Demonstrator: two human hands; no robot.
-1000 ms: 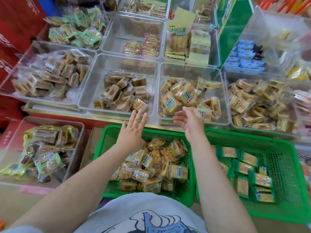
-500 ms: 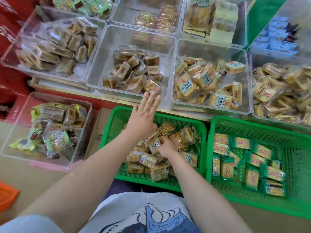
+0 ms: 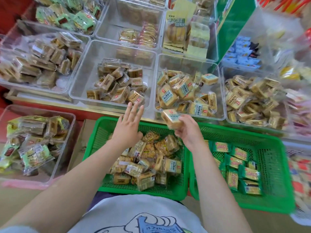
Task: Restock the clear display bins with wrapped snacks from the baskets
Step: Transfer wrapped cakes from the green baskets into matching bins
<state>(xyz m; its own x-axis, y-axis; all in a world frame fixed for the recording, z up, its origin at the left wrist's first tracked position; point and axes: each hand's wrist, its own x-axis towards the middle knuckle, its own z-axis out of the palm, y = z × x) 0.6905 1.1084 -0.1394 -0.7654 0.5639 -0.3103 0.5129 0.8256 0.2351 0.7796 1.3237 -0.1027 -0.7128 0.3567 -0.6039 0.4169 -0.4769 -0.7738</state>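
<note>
One wrapped snack (image 3: 171, 118) is gripped by the right hand (image 3: 188, 132) near the half-filled clear bin (image 3: 188, 113); the left hand (image 3: 128, 130) is spread empty above the still-stocked green basket (image 3: 94, 147).

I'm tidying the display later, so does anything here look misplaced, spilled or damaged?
Nothing stands out. The wrapped snacks lie loose in the clear plastic bins and green plastic baskets; none has spilled. The right hand holds one pale wrapped snack.
</note>
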